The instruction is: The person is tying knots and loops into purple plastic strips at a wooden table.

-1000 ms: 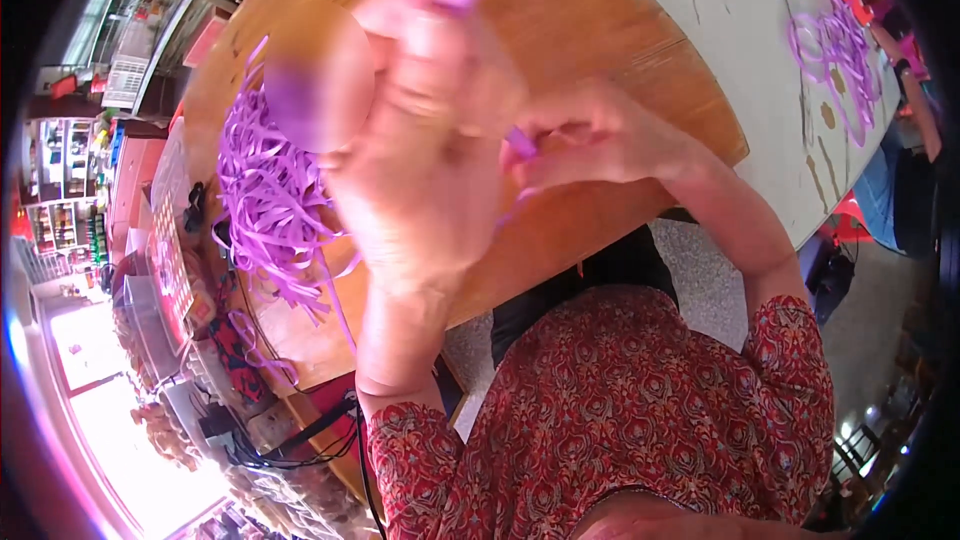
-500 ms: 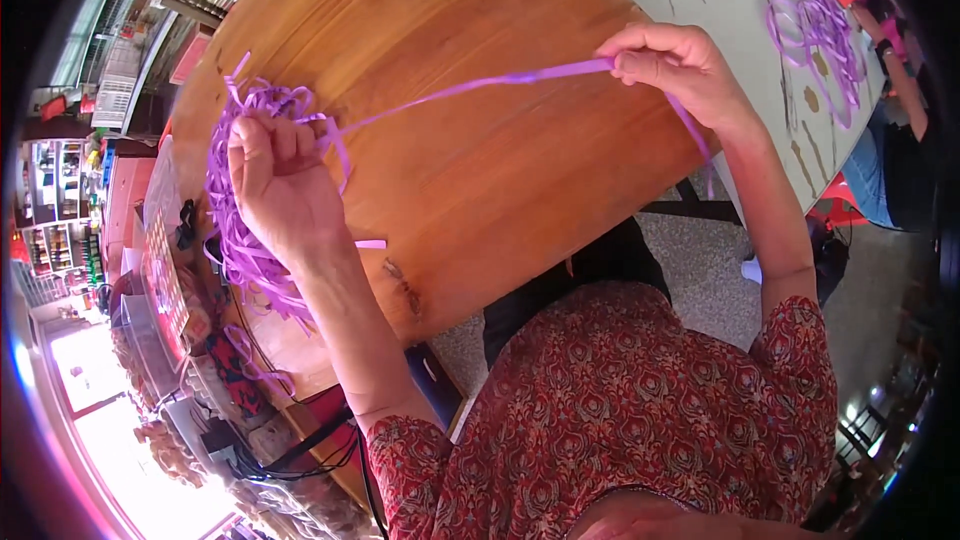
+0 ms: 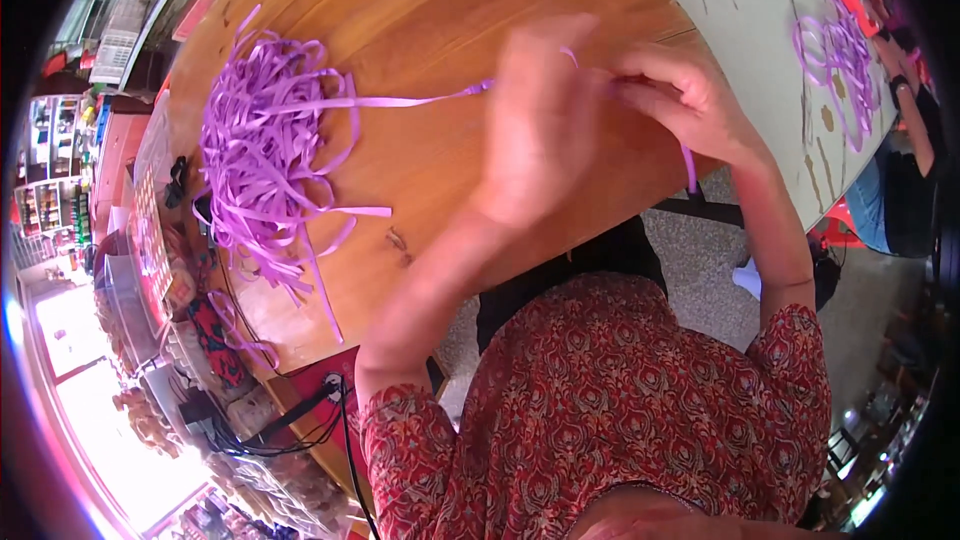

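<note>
Looks partway through: one strand of purple ribbon (image 3: 405,102) drawn out over the wooden desk (image 3: 430,180), with a small lump (image 3: 483,87) in it; most left in a tangled heap (image 3: 265,140) at left. Pinching ribbon between thumb and fingers of right hand (image 3: 690,105), with loose tail (image 3: 690,170) below. Can't tell grip of left hand (image 3: 540,120), too blurred. Flat, thin, smooth-looking ribbon, in floppy loops; visible wood grain on desk.

ribbons (image 3: 262,130) obstruct; far tabletop (image 3: 430,15) seems passable
</note>
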Tool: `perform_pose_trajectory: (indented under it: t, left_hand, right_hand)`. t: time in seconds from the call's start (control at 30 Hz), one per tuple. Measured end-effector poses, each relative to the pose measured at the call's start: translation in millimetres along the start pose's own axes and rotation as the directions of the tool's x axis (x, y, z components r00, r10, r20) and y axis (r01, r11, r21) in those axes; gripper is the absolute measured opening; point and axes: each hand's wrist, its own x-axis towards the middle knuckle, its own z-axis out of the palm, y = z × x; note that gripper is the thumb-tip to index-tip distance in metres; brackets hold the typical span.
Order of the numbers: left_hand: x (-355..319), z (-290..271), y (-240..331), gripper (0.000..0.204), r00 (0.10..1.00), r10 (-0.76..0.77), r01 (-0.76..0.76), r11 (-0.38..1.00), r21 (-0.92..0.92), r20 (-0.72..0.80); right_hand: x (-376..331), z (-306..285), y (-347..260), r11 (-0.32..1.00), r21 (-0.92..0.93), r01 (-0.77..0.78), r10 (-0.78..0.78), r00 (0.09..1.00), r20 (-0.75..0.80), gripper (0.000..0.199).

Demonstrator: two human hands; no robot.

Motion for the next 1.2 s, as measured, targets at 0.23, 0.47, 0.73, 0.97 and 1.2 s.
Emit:
perform_pose_trajectory:
  t: [0.23,0.47,0.73,0.97,1.2]
  left_hand:
    - [-8.9,45.7,0.4,0.027,0.935,-0.306,0.349,0.886,-0.305,0.182]
    - [-6.5,30.2,-13.6,0.010,0.965,-0.236,0.251,0.958,-0.141,0.116]
    - [9.6,13.5,-14.2,0.022,0.994,0.089,-0.113,0.788,0.605,0.070]
    - [-6.5,37.6,1.4,0.023,0.959,-0.261,0.283,0.904,-0.321,0.109]
    - [-10.3,29.2,0.9,0.010,0.871,-0.460,0.485,0.754,-0.442,0.170]
  right_hand:
    - [-23.0,-7.2,2.5,0.997,-0.016,-0.078,0.075,0.987,-0.141,0.017]
    - [-30.2,-17.9,9.2,0.986,-0.084,-0.145,0.131,0.979,-0.156,0.013]
    - [-20.8,-14.6,14.4,0.982,-0.186,0.037,-0.082,0.967,-0.242,0.014]
    - [-15.4,1.0,-3.4,0.990,-0.131,0.056,-0.102,0.921,-0.376,0.019]
    - [-22.6,-15.6,-2.8,0.965,-0.260,0.038,-0.134,0.923,-0.362,0.015]
